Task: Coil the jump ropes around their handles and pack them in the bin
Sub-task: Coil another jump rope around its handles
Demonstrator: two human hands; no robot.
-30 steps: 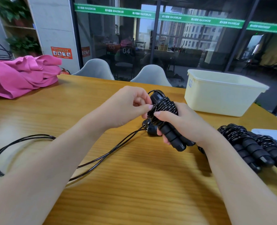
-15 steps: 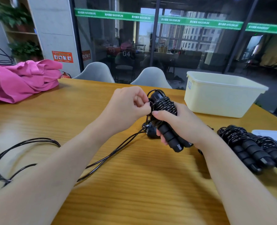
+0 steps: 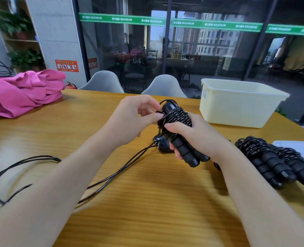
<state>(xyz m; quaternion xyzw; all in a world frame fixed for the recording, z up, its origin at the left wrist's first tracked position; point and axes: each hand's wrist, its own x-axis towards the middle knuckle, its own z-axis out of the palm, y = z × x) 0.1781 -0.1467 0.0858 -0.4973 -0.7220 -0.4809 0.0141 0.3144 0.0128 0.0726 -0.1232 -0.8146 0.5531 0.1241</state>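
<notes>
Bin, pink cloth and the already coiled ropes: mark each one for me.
bin (image 3: 236, 107), head view, on its pale front wall.
pink cloth (image 3: 23, 91), head view, on the middle of the folded pile.
coiled ropes (image 3: 265, 157), head view, on a foam handle of the nearer bundle.

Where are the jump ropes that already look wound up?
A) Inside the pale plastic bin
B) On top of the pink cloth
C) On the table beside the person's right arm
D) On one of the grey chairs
C: the coiled ropes lie on the wooden table just right of the right forearm, in front of the bin, not in it.
</notes>
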